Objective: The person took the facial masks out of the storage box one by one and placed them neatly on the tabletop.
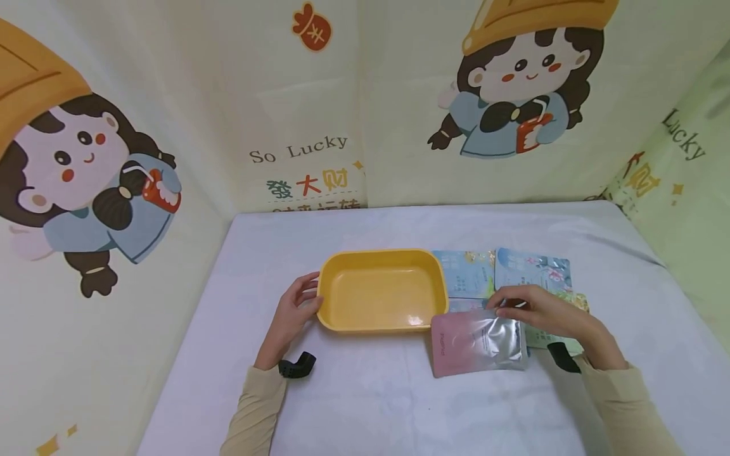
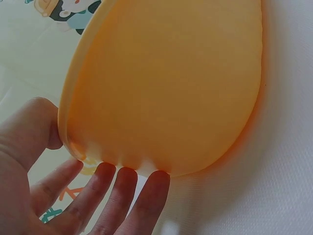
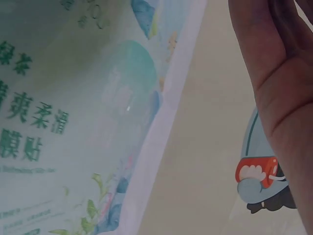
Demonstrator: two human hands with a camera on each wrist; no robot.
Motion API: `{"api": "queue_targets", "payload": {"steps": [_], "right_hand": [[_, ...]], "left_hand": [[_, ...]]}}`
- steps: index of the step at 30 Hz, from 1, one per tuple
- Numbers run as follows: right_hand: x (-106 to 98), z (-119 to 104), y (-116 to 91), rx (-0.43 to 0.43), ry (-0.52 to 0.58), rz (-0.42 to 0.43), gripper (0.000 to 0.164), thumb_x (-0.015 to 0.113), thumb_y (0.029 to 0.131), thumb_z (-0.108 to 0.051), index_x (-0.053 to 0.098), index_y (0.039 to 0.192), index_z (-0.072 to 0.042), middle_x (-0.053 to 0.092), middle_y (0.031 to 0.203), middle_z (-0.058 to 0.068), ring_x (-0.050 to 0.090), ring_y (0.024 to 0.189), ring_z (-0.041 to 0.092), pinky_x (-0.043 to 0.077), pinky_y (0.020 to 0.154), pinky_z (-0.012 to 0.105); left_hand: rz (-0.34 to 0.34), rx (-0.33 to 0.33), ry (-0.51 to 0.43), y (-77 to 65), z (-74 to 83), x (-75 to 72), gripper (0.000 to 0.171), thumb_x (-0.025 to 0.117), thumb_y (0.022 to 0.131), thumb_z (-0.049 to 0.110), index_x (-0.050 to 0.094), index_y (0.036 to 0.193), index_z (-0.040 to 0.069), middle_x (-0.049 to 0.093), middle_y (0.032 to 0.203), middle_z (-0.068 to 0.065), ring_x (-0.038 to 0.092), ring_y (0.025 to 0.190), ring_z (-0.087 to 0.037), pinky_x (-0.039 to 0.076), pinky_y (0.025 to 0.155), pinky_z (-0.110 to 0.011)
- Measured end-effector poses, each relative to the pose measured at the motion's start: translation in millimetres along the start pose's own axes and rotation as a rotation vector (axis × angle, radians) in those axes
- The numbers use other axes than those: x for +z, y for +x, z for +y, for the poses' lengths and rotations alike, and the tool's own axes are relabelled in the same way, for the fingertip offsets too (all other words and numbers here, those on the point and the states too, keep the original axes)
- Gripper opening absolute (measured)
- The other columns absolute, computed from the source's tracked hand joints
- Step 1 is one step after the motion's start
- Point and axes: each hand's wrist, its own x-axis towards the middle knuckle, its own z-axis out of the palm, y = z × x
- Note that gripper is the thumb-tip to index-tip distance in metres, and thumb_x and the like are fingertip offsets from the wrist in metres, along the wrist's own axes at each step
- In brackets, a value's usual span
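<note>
A yellow oblong tray (image 1: 382, 291) sits mid-table. At its left end my left hand (image 1: 295, 310) holds it, thumb at the rim and fingertips (image 2: 154, 181) against the outer wall. My right hand (image 1: 533, 307) pinches the upper edge of a pink and silver pouch (image 1: 462, 345) between thumb and fingers. The pouch's left end overlaps the tray's front right corner in the head view. Under and behind the right hand lie several flat sachets, among them a light blue one (image 1: 464, 272), another blue one with flowers (image 1: 533, 269) and a pale green one (image 3: 73, 122) with printed characters.
White cloth (image 1: 365, 405) covers the table. A cream curtain (image 1: 399, 164) printed with cartoon figures rises at the back and both sides. Each wrist wears a black camera mount, the left one (image 1: 298, 365) beside the sleeve cuff.
</note>
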Motion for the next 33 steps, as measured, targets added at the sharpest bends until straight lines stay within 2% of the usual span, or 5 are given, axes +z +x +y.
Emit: {"api": "queue_targets", "payload": {"steps": [6,18,25,27,33], "right_hand": [[4.7,4.4,-2.5,0.037,0.048,-0.03,0.019,0.064,0.096,-0.009,0.068,0.114,-0.013,0.069,0.108,0.004,0.064,0.09,0.011,0.058,0.076,0.026],[15.4,14.5,-6.4,0.027,0.093,-0.065,0.016,0.07,0.092,-0.01,0.07,0.108,-0.012,0.071,0.098,0.004,0.066,0.084,0.013,0.058,0.071,0.027],[23.1,20.9,-8.0,0.017,0.146,-0.095,0.016,0.07,0.091,-0.007,0.07,0.106,-0.011,0.071,0.095,0.006,0.066,0.081,0.015,0.058,0.068,0.028],[25.1,22.7,-8.3,0.012,0.151,-0.107,0.016,0.07,0.091,-0.005,0.07,0.106,-0.011,0.071,0.094,0.006,0.065,0.079,0.014,0.058,0.066,0.028],[28.9,22.2,-10.6,0.031,0.139,-0.121,0.018,0.069,0.09,-0.002,0.072,0.104,-0.013,0.069,0.089,-0.001,0.062,0.076,0.012,0.056,0.063,0.026]], "left_hand": [[-0.001,0.004,0.001,1.5,0.7,0.3,0.053,0.067,0.095,0.015,0.047,0.145,0.018,0.052,0.14,-0.011,0.054,0.124,-0.028,0.053,0.091,-0.021],[0.006,0.032,0.016,2.0,3.0,2.1,0.052,0.068,0.094,0.016,0.049,0.143,0.019,0.053,0.137,-0.011,0.056,0.122,-0.029,0.054,0.091,-0.023],[-0.001,-0.007,0.012,3.7,3.2,0.8,0.054,0.066,0.095,0.015,0.046,0.145,0.017,0.051,0.14,-0.012,0.054,0.125,-0.029,0.053,0.091,-0.02],[-0.001,-0.023,0.016,3.0,6.0,1.0,0.054,0.065,0.096,0.013,0.045,0.146,0.015,0.051,0.141,-0.014,0.053,0.126,-0.03,0.053,0.091,-0.021],[-0.005,-0.049,0.031,-9.4,29.9,3.6,0.054,0.062,0.096,0.011,0.044,0.147,0.011,0.05,0.141,-0.016,0.053,0.126,-0.031,0.053,0.093,-0.023]]}}
